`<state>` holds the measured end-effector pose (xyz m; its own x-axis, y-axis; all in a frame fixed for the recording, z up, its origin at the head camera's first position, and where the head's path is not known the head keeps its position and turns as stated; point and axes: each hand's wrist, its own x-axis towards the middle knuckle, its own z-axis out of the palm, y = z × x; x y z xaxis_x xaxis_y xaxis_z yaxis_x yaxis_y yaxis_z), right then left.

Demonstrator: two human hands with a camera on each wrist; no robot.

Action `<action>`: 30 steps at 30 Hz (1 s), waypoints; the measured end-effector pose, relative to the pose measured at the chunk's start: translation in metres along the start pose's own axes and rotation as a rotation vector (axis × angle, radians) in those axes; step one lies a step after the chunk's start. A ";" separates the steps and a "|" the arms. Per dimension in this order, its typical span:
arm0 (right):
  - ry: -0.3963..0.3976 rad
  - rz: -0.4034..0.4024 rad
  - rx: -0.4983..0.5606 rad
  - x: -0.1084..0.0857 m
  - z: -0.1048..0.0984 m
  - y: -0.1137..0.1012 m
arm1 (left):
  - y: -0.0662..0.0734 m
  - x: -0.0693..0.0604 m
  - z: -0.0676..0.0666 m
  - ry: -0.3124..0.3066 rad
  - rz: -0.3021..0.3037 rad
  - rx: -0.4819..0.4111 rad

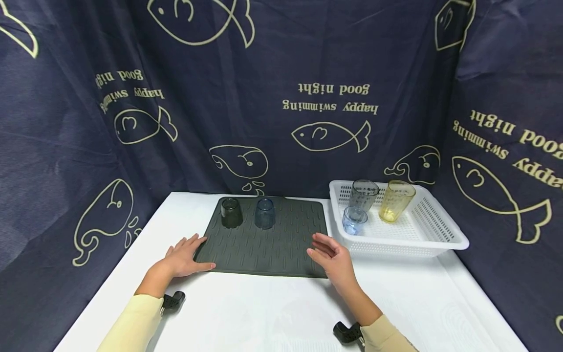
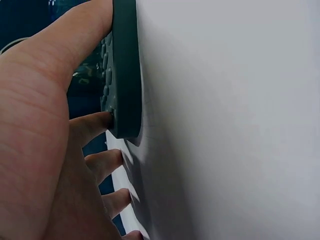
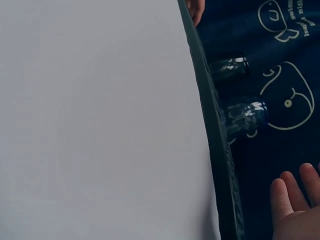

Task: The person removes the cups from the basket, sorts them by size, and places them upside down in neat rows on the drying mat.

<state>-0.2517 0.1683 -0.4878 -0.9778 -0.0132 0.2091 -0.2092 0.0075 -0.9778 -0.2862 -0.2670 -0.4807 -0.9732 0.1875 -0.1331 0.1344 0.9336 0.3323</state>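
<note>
The mat [image 1: 272,250] lies on the desk [image 1: 255,313], black glass [image 1: 232,215] at its 10 o'clock, blue glass [image 1: 265,215] at 12. It should be light and bendy, best held by opposite edges; the brittle glasses could slide. The left grip [image 1: 182,257], spread wide, touches its 8 o'clock corner, grasping nothing; the right grip [image 1: 337,264], fingers loosely bent, is empty near 4.

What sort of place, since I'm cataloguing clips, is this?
Likely a makeshift filming booth: dark fish-print fabric hangs behind and beside a white table, and black devices sit at both wrists.
</note>
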 end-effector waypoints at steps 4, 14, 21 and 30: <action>0.004 -0.010 -0.016 -0.005 -0.011 -0.003 | 0.001 -0.001 -0.001 -0.001 0.000 -0.004; 0.009 -0.097 -0.012 -0.016 -0.035 -0.006 | 0.000 -0.001 -0.001 0.001 0.006 -0.004; 0.015 -0.186 0.014 -0.018 -0.053 -0.017 | -0.001 0.001 0.000 0.013 0.013 -0.008; 0.034 -0.247 0.019 -0.014 -0.075 -0.037 | -0.001 0.000 0.002 0.025 0.012 -0.003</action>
<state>-0.2313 0.2427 -0.4539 -0.8971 0.0215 0.4413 -0.4416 -0.0107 -0.8971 -0.2862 -0.2675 -0.4827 -0.9760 0.1907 -0.1056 0.1454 0.9305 0.3363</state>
